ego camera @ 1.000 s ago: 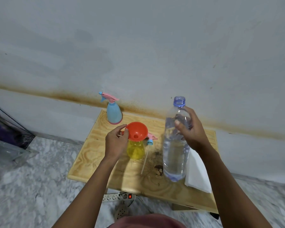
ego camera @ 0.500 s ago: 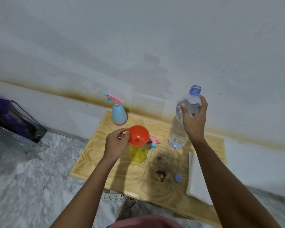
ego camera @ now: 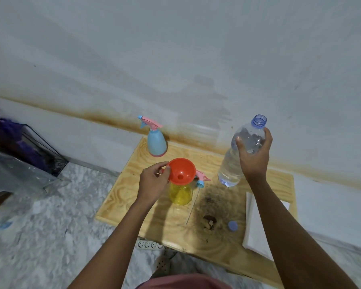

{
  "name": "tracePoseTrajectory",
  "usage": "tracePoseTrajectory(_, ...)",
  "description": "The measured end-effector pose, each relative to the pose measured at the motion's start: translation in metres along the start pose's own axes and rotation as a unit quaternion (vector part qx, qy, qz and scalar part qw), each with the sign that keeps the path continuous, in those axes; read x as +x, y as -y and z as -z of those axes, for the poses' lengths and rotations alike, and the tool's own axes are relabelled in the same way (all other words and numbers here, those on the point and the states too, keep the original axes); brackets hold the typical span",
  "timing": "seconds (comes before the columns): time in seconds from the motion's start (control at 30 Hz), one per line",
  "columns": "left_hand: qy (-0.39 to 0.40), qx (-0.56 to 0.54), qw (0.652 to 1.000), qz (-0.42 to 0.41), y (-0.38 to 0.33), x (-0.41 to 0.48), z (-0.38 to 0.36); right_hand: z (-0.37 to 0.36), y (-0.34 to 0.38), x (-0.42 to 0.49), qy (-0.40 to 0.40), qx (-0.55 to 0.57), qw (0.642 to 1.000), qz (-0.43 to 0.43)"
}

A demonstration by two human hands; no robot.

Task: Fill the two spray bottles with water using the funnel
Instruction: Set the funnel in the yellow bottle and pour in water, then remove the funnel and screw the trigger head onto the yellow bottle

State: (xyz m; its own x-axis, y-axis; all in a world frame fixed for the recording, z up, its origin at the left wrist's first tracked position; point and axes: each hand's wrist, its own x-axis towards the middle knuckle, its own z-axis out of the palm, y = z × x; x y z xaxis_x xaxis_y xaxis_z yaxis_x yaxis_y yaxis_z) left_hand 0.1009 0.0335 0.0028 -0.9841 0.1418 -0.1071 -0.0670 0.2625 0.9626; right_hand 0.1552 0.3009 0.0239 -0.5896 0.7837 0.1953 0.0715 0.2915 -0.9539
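- Currently: left hand (ego camera: pixel 153 183) pinches the near-left rim of the orange funnel (ego camera: pixel 181 171), thumb on the rim edge and fingers curled beside it.
- Funnel sits upright in the open neck of the yellow spray bottle (ego camera: pixel 180 195), wide mouth up, with its drain hole visible from above.
- Yellow spray bottle stands on the wooden bench (ego camera: pixel 121 197), roughly mid-bench and towards the left. It is translucent; I cannot tell the liquid level.
- Its spray head (ego camera: pixel 201 178), pink with a blue collar, lies on the bench just right of the yellow bottle. The thin dip tube points towards the near edge.
- Right hand (ego camera: pixel 254 157) grips the upper body of the clear water bottle (ego camera: pixel 229 167), fingers wrapped round the shoulder.
- Water bottle is uncapped and tilted, with its neck leaning up and to the right. Water shows in the lower part. I cannot tell whether its base touches the bench.
- Water bottle and funnel are apart.
- Blue spray bottle (ego camera: pixel 156 146) stands upright at the far-left corner of the bench, close to the wall (ego camera: pixel 175 59). Its pink trigger head is fitted.
- Small blue cap (ego camera: pixel 232 225) lies on the bench near the front, beside a dark stain (ego camera: pixel 209 220).
- White folded sheet (ego camera: pixel 256 232) lies along the right side of the bench.
- Power strip (ego camera: pixel 149 245) lies on the floor (ego camera: pixel 50 236) under the near edge.
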Motion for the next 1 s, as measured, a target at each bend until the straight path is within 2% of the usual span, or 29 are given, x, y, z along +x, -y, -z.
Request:
tracePoseTrajectory(0.33, 0.016, -0.012, 1.000, 0.000, 0.002, 0.001, 0.001, 0.002, 0.002, -0.026, 0.001, -0.041, 0.998, -0.037)
tracePoseTrajectory(0.5, 0.021, -0.011, 1.000, 0.000, 0.005, 0.002, 0.002, -0.013, 0.018, -0.079, -0.090, -0.098, 0.988, -0.076)
tracePoseTrajectory(0.53, 0.024, -0.012, 1.000, 0.002, 0.006, 0.002, 0.002, -0.019, 0.019, -0.089, -0.065, -0.108, 0.990, -0.066)
tracePoseTrajectory(0.6, 0.027, -0.012, 1.000, 0.000, 0.006, 0.002, 0.002, -0.032, 0.021, -0.105, 0.051, -0.116, 0.990, -0.064)
tracePoseTrajectory(0.7, 0.033, -0.022, 0.999, -0.002, 0.008, 0.002, 0.003, -0.047, 0.025, -0.111, 0.195, -0.109, 0.969, -0.109)
tracePoseTrajectory(0.8, 0.040, -0.030, 0.999, -0.004, 0.006, 0.003, 0.003, -0.058, 0.028, -0.109, 0.216, -0.140, 0.961, -0.105)
tracePoseTrajectory(1.0, 0.072, -0.048, 0.996, 0.018, 0.015, 0.007, 0.009, -0.056, 0.037, -0.106, 0.176, -0.114, 0.971, -0.112)
